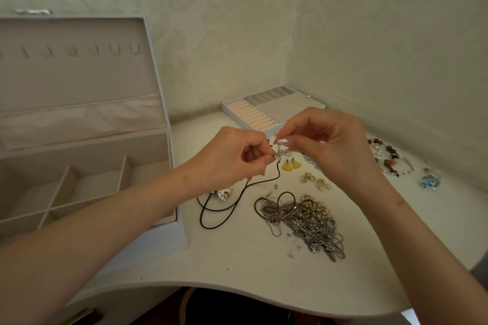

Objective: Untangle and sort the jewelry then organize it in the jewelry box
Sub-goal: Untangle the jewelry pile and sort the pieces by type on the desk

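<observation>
My left hand (235, 155) and my right hand (327, 145) meet above the table, both pinching the silver clasp end of a black cord necklace (224, 206). The cord hangs down in loops onto the table, with a silver pendant (224, 194) lying by it. A tangled pile of silver and gold chains (303, 221) lies in front of my hands. The open white jewelry box (87, 166) stands at the left, its beige compartments bare and its lid upright.
A removed ring tray (272, 109) sits at the back against the wall. Yellow earrings (290, 165), gold earrings (315, 181), beaded bracelets (390, 158) and a blue piece (430, 181) lie at the right. The curved table edge (237, 295) runs near me.
</observation>
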`<action>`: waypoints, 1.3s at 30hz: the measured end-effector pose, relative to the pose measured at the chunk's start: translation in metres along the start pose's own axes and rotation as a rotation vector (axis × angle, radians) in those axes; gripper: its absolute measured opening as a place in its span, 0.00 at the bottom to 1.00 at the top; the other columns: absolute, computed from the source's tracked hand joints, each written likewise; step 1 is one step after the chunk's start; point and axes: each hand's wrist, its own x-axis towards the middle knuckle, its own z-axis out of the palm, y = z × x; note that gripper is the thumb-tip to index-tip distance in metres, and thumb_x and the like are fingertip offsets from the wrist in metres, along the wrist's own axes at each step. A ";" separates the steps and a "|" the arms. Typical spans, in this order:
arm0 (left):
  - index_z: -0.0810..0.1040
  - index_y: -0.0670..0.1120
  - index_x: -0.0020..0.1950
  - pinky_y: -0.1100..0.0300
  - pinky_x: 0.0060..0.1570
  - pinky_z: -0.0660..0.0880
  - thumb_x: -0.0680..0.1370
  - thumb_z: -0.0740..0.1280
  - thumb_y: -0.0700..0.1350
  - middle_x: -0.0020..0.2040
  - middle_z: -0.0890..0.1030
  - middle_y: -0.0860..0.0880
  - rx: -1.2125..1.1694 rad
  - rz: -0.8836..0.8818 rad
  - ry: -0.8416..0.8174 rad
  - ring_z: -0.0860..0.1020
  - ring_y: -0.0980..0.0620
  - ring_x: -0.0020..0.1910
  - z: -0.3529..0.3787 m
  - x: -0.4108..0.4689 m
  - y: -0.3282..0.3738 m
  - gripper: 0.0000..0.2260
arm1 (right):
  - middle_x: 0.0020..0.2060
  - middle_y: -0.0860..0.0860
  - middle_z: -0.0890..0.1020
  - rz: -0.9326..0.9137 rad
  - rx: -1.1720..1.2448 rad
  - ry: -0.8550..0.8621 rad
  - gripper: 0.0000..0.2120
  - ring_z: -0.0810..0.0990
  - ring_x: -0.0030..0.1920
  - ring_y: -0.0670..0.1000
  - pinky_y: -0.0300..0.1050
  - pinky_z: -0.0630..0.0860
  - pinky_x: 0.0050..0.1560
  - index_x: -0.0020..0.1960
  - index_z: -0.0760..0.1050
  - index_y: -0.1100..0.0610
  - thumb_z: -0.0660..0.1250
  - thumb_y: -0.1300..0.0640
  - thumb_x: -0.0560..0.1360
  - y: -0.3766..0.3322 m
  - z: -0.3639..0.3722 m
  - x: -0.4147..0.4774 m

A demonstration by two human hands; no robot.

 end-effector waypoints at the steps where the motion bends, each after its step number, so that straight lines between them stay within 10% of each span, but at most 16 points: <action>1: 0.78 0.48 0.37 0.71 0.29 0.69 0.75 0.69 0.36 0.30 0.79 0.48 -0.003 -0.004 -0.003 0.73 0.61 0.25 0.000 0.000 0.000 0.08 | 0.34 0.47 0.83 0.000 0.005 -0.002 0.08 0.81 0.34 0.49 0.51 0.79 0.40 0.38 0.81 0.52 0.74 0.65 0.68 0.000 0.000 0.000; 39: 0.79 0.40 0.38 0.68 0.32 0.71 0.74 0.70 0.37 0.31 0.78 0.53 0.107 0.083 0.043 0.72 0.60 0.29 -0.002 0.000 -0.007 0.05 | 0.36 0.51 0.84 0.052 0.106 0.091 0.10 0.82 0.37 0.55 0.40 0.80 0.38 0.40 0.80 0.54 0.71 0.69 0.71 0.013 -0.011 -0.007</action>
